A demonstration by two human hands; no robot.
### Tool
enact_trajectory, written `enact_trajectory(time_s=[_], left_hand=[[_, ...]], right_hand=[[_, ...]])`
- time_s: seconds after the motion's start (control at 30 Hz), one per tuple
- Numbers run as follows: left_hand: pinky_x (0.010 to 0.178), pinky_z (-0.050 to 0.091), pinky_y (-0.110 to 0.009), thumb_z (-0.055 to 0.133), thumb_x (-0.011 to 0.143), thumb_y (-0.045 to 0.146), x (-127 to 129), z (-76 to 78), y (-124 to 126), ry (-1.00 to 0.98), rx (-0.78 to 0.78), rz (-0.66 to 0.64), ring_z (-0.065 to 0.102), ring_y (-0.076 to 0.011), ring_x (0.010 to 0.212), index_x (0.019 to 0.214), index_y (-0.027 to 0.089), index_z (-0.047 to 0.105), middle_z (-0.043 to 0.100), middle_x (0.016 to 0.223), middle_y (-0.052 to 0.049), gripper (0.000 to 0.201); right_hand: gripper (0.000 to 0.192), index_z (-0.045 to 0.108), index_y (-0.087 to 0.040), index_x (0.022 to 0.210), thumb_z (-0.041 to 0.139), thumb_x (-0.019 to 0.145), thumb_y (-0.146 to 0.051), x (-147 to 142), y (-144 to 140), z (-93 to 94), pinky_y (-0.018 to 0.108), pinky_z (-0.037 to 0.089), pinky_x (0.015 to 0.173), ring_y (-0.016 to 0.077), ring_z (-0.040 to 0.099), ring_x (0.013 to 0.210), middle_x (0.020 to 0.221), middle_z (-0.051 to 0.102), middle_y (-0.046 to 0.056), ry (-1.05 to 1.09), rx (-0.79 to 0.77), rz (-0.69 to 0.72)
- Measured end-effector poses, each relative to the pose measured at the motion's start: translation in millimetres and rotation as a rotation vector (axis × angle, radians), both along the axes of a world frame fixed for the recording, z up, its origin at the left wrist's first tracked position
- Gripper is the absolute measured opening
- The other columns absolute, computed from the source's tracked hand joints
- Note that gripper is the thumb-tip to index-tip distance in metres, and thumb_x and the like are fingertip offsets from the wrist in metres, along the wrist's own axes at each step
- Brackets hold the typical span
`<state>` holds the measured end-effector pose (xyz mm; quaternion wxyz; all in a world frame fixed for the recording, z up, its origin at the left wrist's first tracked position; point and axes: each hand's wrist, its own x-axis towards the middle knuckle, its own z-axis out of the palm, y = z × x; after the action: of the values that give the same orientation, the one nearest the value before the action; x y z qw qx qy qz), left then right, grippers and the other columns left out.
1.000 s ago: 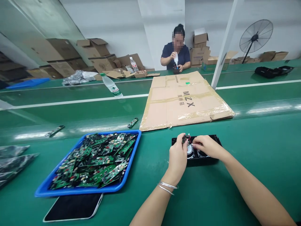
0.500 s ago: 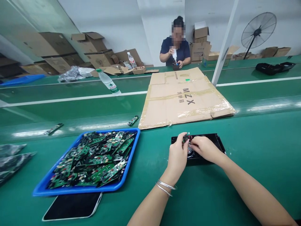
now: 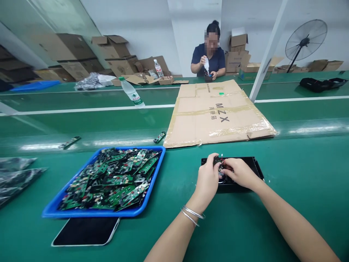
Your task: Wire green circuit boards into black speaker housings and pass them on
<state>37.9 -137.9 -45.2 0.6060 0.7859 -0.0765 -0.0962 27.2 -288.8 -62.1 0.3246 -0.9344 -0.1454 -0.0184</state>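
A black plastic housing point(image 3: 249, 163) lies on the green bench in front of me, with a round metal speaker point(image 3: 222, 179) partly showing inside it. My left hand point(image 3: 206, 180) is closed at the housing's left side, pinching a small circuit board point(image 3: 217, 160) between thumb and fingers. Close beside it, my right hand point(image 3: 241, 174) has its thumb and fingertips pressed together over the housing. A bit of red wire point(image 3: 221, 158) shows by these fingertips. Whatever the right fingers grip is too small and covered to make out.
Left of my hands, a blue tray point(image 3: 152, 185) is heaped with circuit boards, partly over a tablet-like device point(image 3: 84, 233). Flattened cardboard point(image 3: 196, 123) lies ahead. Two loose boards and a water bottle point(image 3: 132, 92) lie beyond the tray. Across the bench sits a co-worker point(image 3: 208, 58) holding a white bottle.
Both hands stay at the housing, with small finger shifts; the right fingertips are now nearer the board. The whole view has shifted slightly, and the co-worker's bottle is tilted differently.
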Motion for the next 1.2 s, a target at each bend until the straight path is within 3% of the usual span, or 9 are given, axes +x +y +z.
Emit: enact_trajectory(time_s=[0.2,0.3,0.37,0.5,0.6,0.73,0.87,1.0,1.2], left_hand=[[0.048,0.049,-0.022,0.046,0.084,0.019,4,0.9,5,-0.019,0.006,-0.024,0.062,-0.0149,0.056,0.103,0.023,0.056,0.065,0.081,-0.005,0.021],[0.049,0.048,-0.023,0.051,0.083,0.022,7,-2.0,10,-0.040,0.042,-0.008,0.061,-0.0164,0.054,0.103,0.022,0.056,0.064,0.073,-0.004,0.020],[0.050,0.047,-0.024,0.057,0.081,0.024,8,-3.7,12,-0.038,0.030,0.007,0.059,-0.0166,0.051,0.100,0.022,0.056,0.063,0.067,-0.003,0.019],[0.056,0.049,-0.027,0.064,0.077,0.027,8,-5.2,12,-0.067,0.037,0.032,0.061,-0.0188,0.054,0.094,0.020,0.055,0.062,0.065,-0.003,0.020],[0.058,0.049,-0.029,0.064,0.078,0.025,8,-5.4,11,-0.067,0.057,0.051,0.062,-0.0198,0.057,0.094,0.020,0.053,0.062,0.066,-0.003,0.020],[0.059,0.049,-0.029,0.063,0.078,0.025,8,-6.5,11,-0.075,0.080,0.062,0.062,-0.0191,0.056,0.094,0.019,0.052,0.061,0.065,-0.003,0.020],[0.058,0.050,-0.028,0.061,0.079,0.024,9,-6.4,11,-0.069,0.122,0.049,0.061,-0.0176,0.055,0.095,0.019,0.051,0.060,0.064,-0.001,0.020],[0.055,0.049,-0.026,0.059,0.082,0.023,10,-4.9,11,-0.040,0.170,0.019,0.061,-0.0162,0.055,0.098,0.020,0.048,0.060,0.066,0.000,0.020],[0.058,0.051,-0.027,0.059,0.082,0.025,9,-4.8,11,-0.058,0.183,0.003,0.061,-0.0158,0.056,0.098,0.021,0.048,0.062,0.066,0.000,0.019]], right_hand=[[0.004,0.054,-0.017,0.082,0.057,0.084,-0.019,0,3,-7.7,0.024,0.040,0.059,0.0130,0.052,0.067,0.086,0.055,0.003,-0.036,-0.010,-0.036],[0.022,0.059,-0.019,0.101,0.062,0.081,-0.026,1,1,-9.6,0.029,0.047,0.068,0.0144,0.057,0.076,0.120,0.047,0.010,-0.060,0.007,-0.081],[0.031,0.058,-0.020,0.112,0.062,0.082,-0.028,3,-1,-10.8,0.031,0.049,0.075,0.0171,0.058,0.085,0.128,0.044,0.010,-0.036,0.069,-0.052],[0.024,0.062,-0.019,0.105,0.055,0.082,-0.025,7,-8,-12.2,0.032,0.049,0.077,0.0170,0.059,0.083,0.110,0.059,0.007,0.061,0.344,-0.089],[0.017,0.064,-0.017,0.092,0.053,0.083,-0.027,8,-18,-7.9,0.033,0.049,0.076,0.0184,0.060,0.083,0.096,0.064,0.007,0.075,0.436,-0.164],[0.016,0.058,-0.017,0.090,0.060,0.080,-0.030,3,-27,7.3,0.030,0.050,0.076,0.0183,0.063,0.082,0.082,0.066,0.004,0.228,0.512,-0.015],[0.012,0.067,-0.018,0.086,0.061,0.080,-0.026,-1,-24,18.2,0.026,0.048,0.074,0.0173,0.064,0.080,0.083,0.068,0.003,0.362,0.415,0.162],[0.015,0.071,-0.020,0.092,0.060,0.082,-0.025,-1,-21,19.5,0.021,0.046,0.075,0.0147,0.063,0.081,0.088,0.068,0.000,0.358,0.336,0.235],[0.005,0.066,-0.018,0.077,0.063,0.081,-0.016,-4,-13,20.4,0.019,0.041,0.062,0.0102,0.057,0.068,0.077,0.064,-0.003,0.176,0.185,0.065]])
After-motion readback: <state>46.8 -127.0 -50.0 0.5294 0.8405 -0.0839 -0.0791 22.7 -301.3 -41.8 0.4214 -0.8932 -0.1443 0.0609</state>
